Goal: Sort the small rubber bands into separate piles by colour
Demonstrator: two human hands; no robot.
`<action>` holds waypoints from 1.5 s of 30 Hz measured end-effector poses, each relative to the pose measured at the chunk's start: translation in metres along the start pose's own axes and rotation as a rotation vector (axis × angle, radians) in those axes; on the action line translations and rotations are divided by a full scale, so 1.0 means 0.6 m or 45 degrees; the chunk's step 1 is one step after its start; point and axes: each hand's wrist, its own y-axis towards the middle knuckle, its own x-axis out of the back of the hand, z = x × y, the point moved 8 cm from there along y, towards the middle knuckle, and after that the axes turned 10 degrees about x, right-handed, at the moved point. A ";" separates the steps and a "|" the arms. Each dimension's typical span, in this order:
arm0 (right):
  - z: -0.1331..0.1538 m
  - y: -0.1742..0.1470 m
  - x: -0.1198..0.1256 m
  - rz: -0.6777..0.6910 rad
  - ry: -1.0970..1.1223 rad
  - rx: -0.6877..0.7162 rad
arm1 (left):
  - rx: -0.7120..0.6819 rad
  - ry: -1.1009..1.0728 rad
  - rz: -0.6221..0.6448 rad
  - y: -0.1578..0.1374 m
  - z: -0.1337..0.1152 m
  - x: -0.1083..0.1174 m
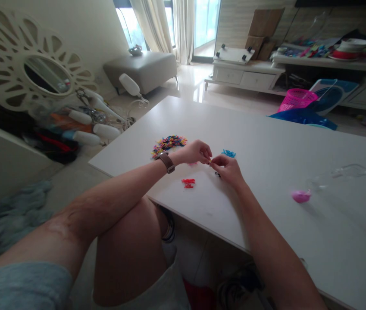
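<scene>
My left hand [197,151] and my right hand [227,168] meet fingertip to fingertip over the white table [267,142], pinching one tiny piece between them; it is too small to identify. A mixed-colour pile of small pieces [168,144] lies just left of my left hand. A small blue cluster [228,153] sits beyond my right hand, and a small red cluster [188,183] lies nearer me. A brown watch band [166,162] wraps my left wrist.
A pink lid-like piece [301,196] and a clear plastic container [344,173] lie on the table's right part. A pink basket [296,99], a low white cabinet [244,76] and a grey ottoman [140,69] stand beyond. Clutter is piled by the left wall.
</scene>
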 end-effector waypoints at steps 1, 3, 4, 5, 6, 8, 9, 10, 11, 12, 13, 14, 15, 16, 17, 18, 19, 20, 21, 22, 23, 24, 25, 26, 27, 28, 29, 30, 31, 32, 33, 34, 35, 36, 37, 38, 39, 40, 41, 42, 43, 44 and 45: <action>-0.001 0.001 0.001 -0.001 -0.004 0.003 | -0.001 0.016 -0.002 0.000 -0.003 -0.001; -0.004 0.002 0.008 -0.016 -0.019 0.005 | 0.003 0.027 -0.001 -0.002 -0.005 -0.001; -0.006 0.002 0.013 -0.027 -0.035 0.000 | 0.010 0.026 0.000 -0.002 -0.005 0.000; -0.010 0.003 0.020 -0.041 -0.062 -0.007 | 0.021 0.023 -0.001 -0.003 -0.003 0.000; -0.013 0.003 0.028 -0.053 -0.103 -0.015 | 0.038 0.021 -0.002 -0.004 0.000 0.001; -0.019 0.003 0.044 -0.062 -0.213 -0.030 | 0.073 0.016 -0.008 -0.005 0.009 0.003; -0.021 0.004 0.051 -0.055 -0.273 -0.034 | 0.085 0.015 -0.009 -0.004 0.014 0.004; -0.022 0.004 0.057 -0.042 -0.331 -0.031 | 0.091 0.015 -0.011 -0.004 0.019 0.005; -0.022 0.004 0.061 -0.021 -0.384 -0.024 | 0.091 0.020 -0.013 -0.003 0.023 0.006; -0.021 0.004 0.063 0.005 -0.429 -0.013 | 0.089 0.028 -0.020 -0.002 0.026 0.008; -0.020 0.005 0.065 0.032 -0.467 -0.001 | 0.087 0.038 -0.030 -0.002 0.029 0.011; -0.019 0.005 0.066 0.057 -0.499 0.008 | 0.088 0.049 -0.044 -0.001 0.032 0.013; -0.017 0.005 0.067 0.077 -0.523 0.014 | 0.091 0.059 -0.056 -0.001 0.034 0.016; -0.016 0.005 0.068 0.094 -0.541 0.017 | 0.095 0.067 -0.064 0.000 0.036 0.017; -0.015 0.004 0.069 0.113 -0.552 0.018 | 0.098 0.075 -0.072 0.000 0.037 0.019; -0.015 0.004 0.069 0.132 -0.560 0.021 | 0.098 0.082 -0.080 0.000 0.037 0.020; -0.014 0.003 0.068 0.156 -0.563 0.027 | 0.095 0.089 -0.086 0.001 0.037 0.021; -0.013 0.003 0.067 0.186 -0.561 0.035 | 0.091 0.094 -0.091 0.001 0.037 0.021; -0.013 0.002 0.064 0.219 -0.557 0.044 | 0.088 0.096 -0.091 0.001 0.036 0.021; -0.013 0.001 0.062 0.251 -0.555 0.050 | 0.086 0.095 -0.090 0.000 0.036 0.020; -0.013 0.000 0.060 0.276 -0.562 0.060 | 0.087 0.090 -0.086 0.000 0.036 0.020; -0.012 0.000 0.059 0.287 -0.575 0.077 | 0.089 0.083 -0.083 -0.001 0.036 0.019; -0.009 0.001 0.058 0.282 -0.591 0.103 | 0.092 0.074 -0.083 -0.001 0.036 0.019; -0.005 0.002 0.059 0.257 -0.606 0.135 | 0.093 0.067 -0.083 -0.002 0.036 0.020; 0.001 0.003 0.059 0.220 -0.615 0.167 | 0.092 0.058 -0.083 -0.003 0.035 0.020; 0.006 0.004 0.059 0.181 -0.612 0.197 | 0.089 0.048 -0.083 -0.004 0.034 0.019; 0.011 0.005 0.058 0.147 -0.599 0.219 | 0.085 0.033 -0.078 -0.005 0.033 0.019; 0.015 0.005 0.055 0.126 -0.580 0.235 | 0.083 0.016 -0.072 -0.006 0.032 0.017; 0.018 0.005 0.050 0.116 -0.555 0.249 | 0.080 -0.006 -0.067 -0.007 0.031 0.016; 0.022 0.005 0.044 0.111 -0.525 0.261 | 0.080 -0.031 -0.064 -0.007 0.031 0.014; 0.025 0.005 0.038 0.109 -0.492 0.272 | 0.084 -0.061 -0.059 -0.008 0.031 0.012; 0.028 0.004 0.032 0.104 -0.458 0.279 | 0.090 -0.092 -0.049 -0.008 0.031 0.008; 0.030 0.003 0.027 0.097 -0.426 0.281 | 0.098 -0.125 -0.037 -0.008 0.030 0.005; 0.032 0.003 0.023 0.086 -0.400 0.280 | 0.106 -0.158 -0.024 -0.009 0.029 0.001; 0.033 0.002 0.020 0.075 -0.381 0.280 | 0.113 -0.193 -0.013 -0.010 0.026 -0.003; 0.034 0.002 0.018 0.067 -0.370 0.280 | 0.121 -0.227 -0.004 -0.011 0.023 -0.007; 0.035 0.002 0.016 0.060 -0.363 0.283 | 0.128 -0.259 0.003 -0.012 0.020 -0.010; 0.036 0.002 0.015 0.053 -0.359 0.287 | 0.136 -0.285 0.009 -0.014 0.016 -0.012; 0.037 0.002 0.015 0.046 -0.356 0.294 | 0.145 -0.307 0.019 -0.016 0.012 -0.015; 0.037 0.001 0.015 0.039 -0.353 0.301 | 0.155 -0.326 0.031 -0.017 0.008 -0.018; 0.038 0.001 0.016 0.030 -0.349 0.307 | 0.164 -0.341 0.046 -0.019 0.004 -0.021; 0.038 0.001 0.017 0.022 -0.345 0.313 | 0.171 -0.357 0.062 -0.020 0.002 -0.024; 0.038 0.000 0.018 0.018 -0.341 0.316 | 0.177 -0.378 0.074 -0.021 -0.001 -0.027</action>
